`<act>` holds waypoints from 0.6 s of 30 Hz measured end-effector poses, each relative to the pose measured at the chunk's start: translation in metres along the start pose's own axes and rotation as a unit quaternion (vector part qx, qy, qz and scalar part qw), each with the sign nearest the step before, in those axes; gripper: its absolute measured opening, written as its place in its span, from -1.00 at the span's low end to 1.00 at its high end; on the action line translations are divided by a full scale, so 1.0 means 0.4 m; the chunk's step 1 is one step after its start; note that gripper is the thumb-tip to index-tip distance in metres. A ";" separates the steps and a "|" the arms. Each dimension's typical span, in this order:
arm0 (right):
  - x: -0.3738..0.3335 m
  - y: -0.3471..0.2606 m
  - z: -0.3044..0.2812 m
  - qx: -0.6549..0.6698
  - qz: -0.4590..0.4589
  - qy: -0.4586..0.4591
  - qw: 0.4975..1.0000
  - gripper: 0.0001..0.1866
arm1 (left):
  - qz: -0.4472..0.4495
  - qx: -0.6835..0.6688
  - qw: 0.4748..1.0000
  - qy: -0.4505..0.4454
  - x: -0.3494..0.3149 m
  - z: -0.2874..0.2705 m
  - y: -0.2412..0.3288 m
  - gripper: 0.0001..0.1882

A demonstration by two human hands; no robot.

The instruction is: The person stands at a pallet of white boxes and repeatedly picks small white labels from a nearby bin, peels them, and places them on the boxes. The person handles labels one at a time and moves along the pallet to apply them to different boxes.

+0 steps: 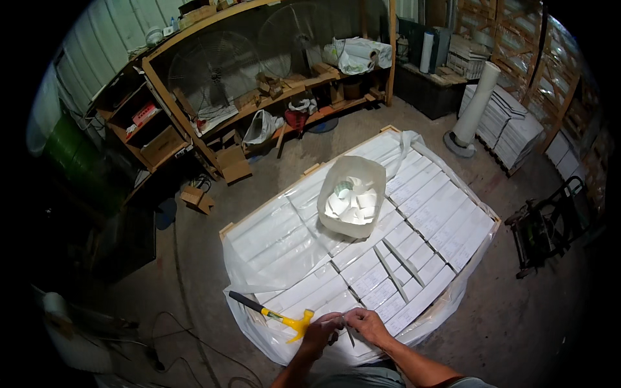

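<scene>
My left hand (319, 334) and my right hand (366, 324) come together at the near edge of a pallet of long white boxes (369, 284). Between their closed fingers is a small, thin grey strip (351, 337), one end pointing down; its exact kind is too small to make out. Just left of my left hand lies a hammer (275, 315) with a yellow head and a black grip. Beyond my hands, two narrow grey strips (391, 274) rest on the boxes. Farther back stands a translucent plastic tub (352, 227) holding white curved pieces.
Clear plastic sheeting (255, 275) drapes over the pallet's left side and edges. A black hand cart (550, 226) stands at right. Behind are a wooden shelf (272, 100) with fans, a white roll (475, 103) on a round base, and stacked white boxes (508, 126). Cables (181, 330) cross the floor at left.
</scene>
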State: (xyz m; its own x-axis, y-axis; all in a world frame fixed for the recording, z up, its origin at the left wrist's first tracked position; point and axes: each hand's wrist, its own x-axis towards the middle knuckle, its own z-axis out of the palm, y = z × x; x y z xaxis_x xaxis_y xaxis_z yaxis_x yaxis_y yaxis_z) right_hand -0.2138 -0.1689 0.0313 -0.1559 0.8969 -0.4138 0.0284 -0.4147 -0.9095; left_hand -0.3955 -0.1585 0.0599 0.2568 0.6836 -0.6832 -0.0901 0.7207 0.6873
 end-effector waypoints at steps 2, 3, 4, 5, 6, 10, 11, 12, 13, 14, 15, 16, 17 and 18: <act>0.023 0.002 -0.003 0.002 0.015 0.008 1.000 -0.76 | 0.038 0.107 0.992 0.054 0.029 0.017 0.000 -0.66; 0.032 -0.001 -0.005 0.004 0.023 0.013 1.000 -0.76 | 0.056 0.160 0.982 0.079 0.045 0.022 0.001 -0.67; 0.043 -0.009 -0.012 -0.025 0.034 0.012 0.999 -0.75 | 0.110 0.237 0.959 0.108 0.060 0.021 -0.005 -0.72; 0.052 -0.014 -0.020 -0.018 0.036 0.017 0.999 -0.74 | 0.135 0.262 0.950 0.104 0.076 0.021 -0.001 -0.72; 0.061 -0.017 -0.027 -0.011 0.038 0.023 0.999 -0.73 | 0.161 0.287 0.939 0.100 0.091 0.021 0.005 -0.73; 0.104 -0.042 -0.072 0.080 0.026 0.117 0.990 -0.76 | 0.262 0.352 0.895 0.082 0.151 0.031 0.079 -0.77; 0.120 -0.036 -0.090 0.108 0.018 0.157 0.981 -0.77 | 0.304 0.376 0.871 0.088 0.173 0.033 0.103 -0.79; 0.147 -0.047 -0.115 0.095 -0.029 0.245 0.964 -0.79 | 0.366 0.415 0.827 0.104 0.213 0.029 0.122 -0.81; 0.167 -0.065 -0.152 0.207 -0.014 0.261 0.943 -0.81 | 0.425 0.450 0.776 0.119 0.246 0.027 0.145 -0.83; 0.189 -0.070 -0.186 0.248 -0.019 0.317 0.915 -0.81 | 0.484 0.447 0.741 0.131 0.264 0.040 0.196 -0.83; 0.203 -0.076 -0.221 0.255 -0.027 0.368 0.894 -0.80 | 0.541 0.439 0.703 0.142 0.283 0.060 0.258 -0.83; 0.209 -0.076 -0.251 0.263 -0.031 0.388 0.883 -0.80 | 0.457 0.396 0.780 0.161 0.306 0.087 0.324 -0.84; 0.217 -0.076 -0.272 0.269 -0.035 0.406 0.873 -0.81 | 0.365 0.347 0.845 0.181 0.333 0.111 0.388 -0.84; 0.223 -0.075 -0.277 0.239 -0.029 0.414 0.878 -0.80 | 0.396 0.359 0.820 0.205 0.371 0.121 0.437 -0.84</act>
State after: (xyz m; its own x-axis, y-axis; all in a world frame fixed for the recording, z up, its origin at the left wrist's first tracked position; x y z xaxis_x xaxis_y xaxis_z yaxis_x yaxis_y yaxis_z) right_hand -0.1190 -0.0595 0.0172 0.6327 0.6412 -0.4342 -0.4048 -0.2041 -0.8913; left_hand -0.3265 0.0634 0.0906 0.0342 0.9918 0.1229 0.5555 -0.1211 0.8227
